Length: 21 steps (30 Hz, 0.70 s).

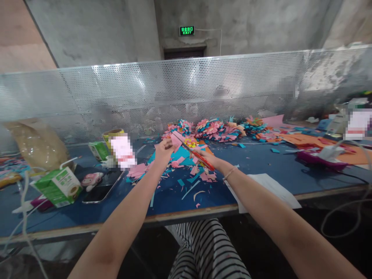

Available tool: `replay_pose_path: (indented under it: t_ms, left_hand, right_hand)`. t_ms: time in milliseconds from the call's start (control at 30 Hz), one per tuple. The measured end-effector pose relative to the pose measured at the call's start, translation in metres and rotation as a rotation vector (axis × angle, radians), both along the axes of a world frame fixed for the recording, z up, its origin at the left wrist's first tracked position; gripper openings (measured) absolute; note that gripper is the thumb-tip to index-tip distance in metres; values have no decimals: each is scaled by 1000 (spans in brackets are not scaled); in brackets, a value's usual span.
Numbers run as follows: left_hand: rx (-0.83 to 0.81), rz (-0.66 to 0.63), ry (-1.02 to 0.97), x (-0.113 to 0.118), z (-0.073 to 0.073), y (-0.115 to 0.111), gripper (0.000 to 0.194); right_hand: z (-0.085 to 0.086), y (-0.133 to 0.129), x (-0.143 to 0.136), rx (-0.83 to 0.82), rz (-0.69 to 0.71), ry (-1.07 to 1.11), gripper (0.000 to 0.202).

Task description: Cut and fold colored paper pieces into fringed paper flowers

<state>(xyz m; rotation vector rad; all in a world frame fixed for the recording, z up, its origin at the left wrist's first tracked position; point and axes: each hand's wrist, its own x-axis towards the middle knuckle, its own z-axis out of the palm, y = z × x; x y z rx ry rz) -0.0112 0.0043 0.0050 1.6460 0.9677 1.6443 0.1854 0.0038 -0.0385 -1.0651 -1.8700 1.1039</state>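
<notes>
The one thing we can properly read here is the lit exit sign (186,31) up on the grey wall (247,19): green characters on a dark face, 安全出口 on the top line and EXIT in capitals right under it. We also spot white print on the bigger green carton (55,188) at the left of the blue tabletop (247,157), but it's too small and soft for us to get any words. Same deal with the smaller green carton (99,150) behind it. The left pale panel (123,149) and right pale panel (359,122) are pixelated, so we can't read those either.
</notes>
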Motion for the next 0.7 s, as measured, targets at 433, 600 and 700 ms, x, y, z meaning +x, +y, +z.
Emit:
replay_pose_path:
  t_ms: [433, 600, 700]
  left_hand:
    - [-13, -26, -2, 1, 0, 0, 32]
    - [-30, -40, -35, 0, 0, 0, 33]
    - [-40, -46, -42, -2, -2, 2, 34]
  right_hand:
    - [6, -5, -2, 25, 18, -2, 24]
    - [11, -7, -3, 124, 31, -68, 25]
    - [14, -7, -4, 180, 6, -127, 24]
